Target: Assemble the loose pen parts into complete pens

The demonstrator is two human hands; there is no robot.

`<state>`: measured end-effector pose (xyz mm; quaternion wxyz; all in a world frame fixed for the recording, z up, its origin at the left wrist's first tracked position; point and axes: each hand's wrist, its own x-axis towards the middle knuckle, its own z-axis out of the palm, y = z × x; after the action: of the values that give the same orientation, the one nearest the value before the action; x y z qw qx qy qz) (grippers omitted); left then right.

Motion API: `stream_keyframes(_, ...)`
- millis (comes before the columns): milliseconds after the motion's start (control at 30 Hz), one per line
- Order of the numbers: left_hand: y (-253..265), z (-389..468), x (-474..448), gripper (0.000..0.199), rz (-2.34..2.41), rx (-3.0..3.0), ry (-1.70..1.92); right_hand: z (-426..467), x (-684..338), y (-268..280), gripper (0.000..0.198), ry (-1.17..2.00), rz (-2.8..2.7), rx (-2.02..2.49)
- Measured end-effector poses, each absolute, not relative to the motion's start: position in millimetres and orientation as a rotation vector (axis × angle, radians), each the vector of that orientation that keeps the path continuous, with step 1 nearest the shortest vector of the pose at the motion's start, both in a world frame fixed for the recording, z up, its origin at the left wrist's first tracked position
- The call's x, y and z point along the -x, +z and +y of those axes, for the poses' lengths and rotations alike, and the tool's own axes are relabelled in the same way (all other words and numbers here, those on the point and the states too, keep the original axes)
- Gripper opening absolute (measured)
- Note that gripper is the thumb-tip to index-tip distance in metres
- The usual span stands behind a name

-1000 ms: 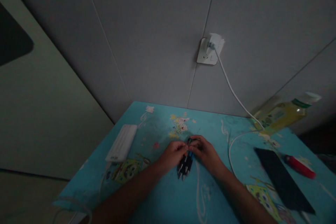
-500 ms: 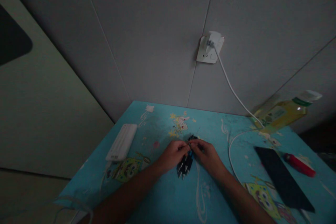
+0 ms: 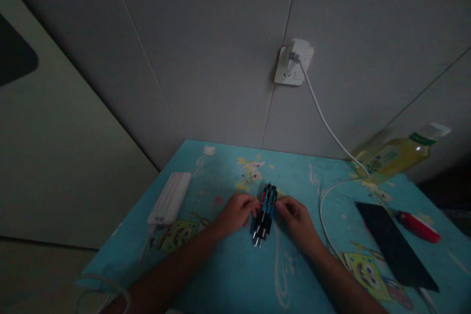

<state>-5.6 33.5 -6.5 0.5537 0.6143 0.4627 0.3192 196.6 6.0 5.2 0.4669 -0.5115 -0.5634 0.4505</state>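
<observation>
A bundle of several dark pens with blue parts (image 3: 264,221) lies on the table between my hands, its metal tips pointing toward me. A thin strand (image 3: 266,204) crosses the middle of the bundle; whether it is a string or a wire tie I cannot tell. On the left, my left hand (image 3: 241,211) is closed in a pinch at one end of the strand. My right hand (image 3: 294,216) pinches at the other end, just right of the pens. The fingertips hide both ends.
A white power bank (image 3: 170,198) lies at the left. To the right are a dark flat slab (image 3: 395,245), a red-handled object (image 3: 419,228) and a tilted bottle of yellow liquid (image 3: 399,157). A white cable (image 3: 324,120) runs from the wall charger (image 3: 299,54) onto the table.
My hands have moved apart, from meeting above the pens to either side of them. More of the bundle and the strand across it now shows.
</observation>
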Motion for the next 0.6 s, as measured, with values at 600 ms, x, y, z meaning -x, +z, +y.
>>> stream_keyframes(600,-10,42,6,0.035,1.114,-1.317,0.689,3,-191,-12,0.036,1.277,-1.108,1.173)
